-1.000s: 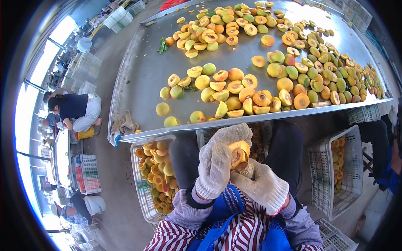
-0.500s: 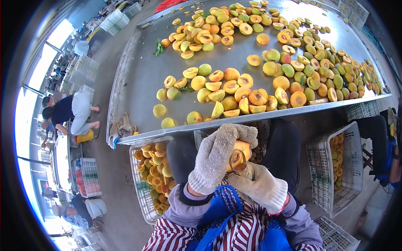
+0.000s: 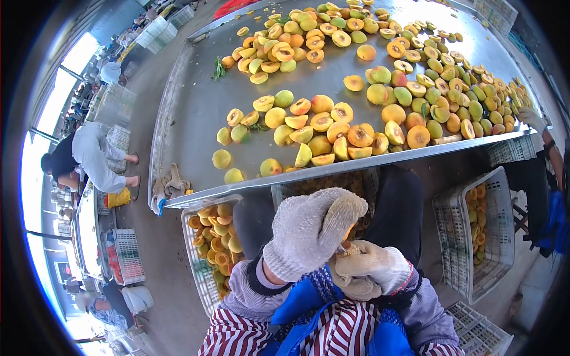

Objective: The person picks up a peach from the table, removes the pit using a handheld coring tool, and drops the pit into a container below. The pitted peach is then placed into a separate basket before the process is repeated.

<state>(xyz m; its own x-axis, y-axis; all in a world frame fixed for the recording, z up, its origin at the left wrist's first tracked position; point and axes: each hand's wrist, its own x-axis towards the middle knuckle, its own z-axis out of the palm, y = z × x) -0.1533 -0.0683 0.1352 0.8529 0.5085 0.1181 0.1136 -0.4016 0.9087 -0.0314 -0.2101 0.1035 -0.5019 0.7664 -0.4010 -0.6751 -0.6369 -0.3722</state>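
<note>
My left hand (image 3: 317,231), in a knitted whitish glove, is curled around a peach half (image 3: 351,230). Only a sliver of its orange flesh shows past the fingers. Just below and to the right, my right hand (image 3: 374,268), gloved too, is closed on a small pitting knife (image 3: 342,249). A bit of its metal shows by the fruit; the rest is hidden in the fingers. Both hands are close together above my lap. Beyond them, several cut peaches (image 3: 320,142) lie along the near edge of the metal table (image 3: 196,118).
A crate of hollowed peach halves (image 3: 205,285) stands left of my legs; another crate (image 3: 504,237) stands at right. Gloves (image 3: 172,184) lie on the table's left corner. A co-worker's gloved hand (image 3: 532,120) touches the peaches at far right. A person (image 3: 98,151) bends at left.
My left hand has turned over the peach half, covering most of it, and both hands sit slightly lower. The curved blade is now largely hidden. A co-worker's hand has come onto the table at right.
</note>
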